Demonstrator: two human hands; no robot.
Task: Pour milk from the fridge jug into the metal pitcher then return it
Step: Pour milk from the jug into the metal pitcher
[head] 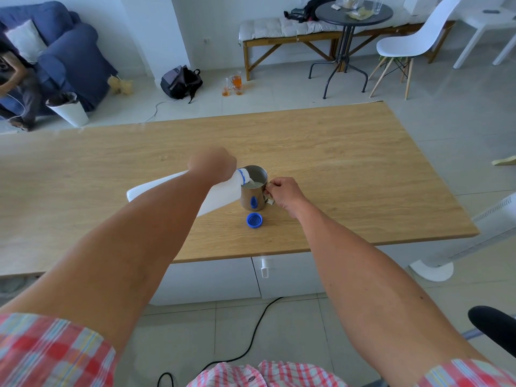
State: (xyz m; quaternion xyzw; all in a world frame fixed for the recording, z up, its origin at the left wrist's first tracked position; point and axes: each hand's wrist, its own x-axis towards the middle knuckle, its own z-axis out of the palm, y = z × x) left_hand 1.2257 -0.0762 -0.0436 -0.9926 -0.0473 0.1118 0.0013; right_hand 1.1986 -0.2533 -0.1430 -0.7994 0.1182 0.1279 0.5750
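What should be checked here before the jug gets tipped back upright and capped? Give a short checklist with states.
1. Left hand grips the milk jug: ok.
2. Jug mouth over the metal pitcher rim, milk landing inside: ok.
3. Right hand steadies the pitcher at its handle: ok.
4. Blue cap within reach on the table, in front of the pitcher: ok.
5. Spills around the pitcher: none visible, ok.
6. Milk left in the jug: cannot tell.

On the table (335,152), the jug (220,195) tilts left of the pitcher (252,195), cap (254,220) in front.
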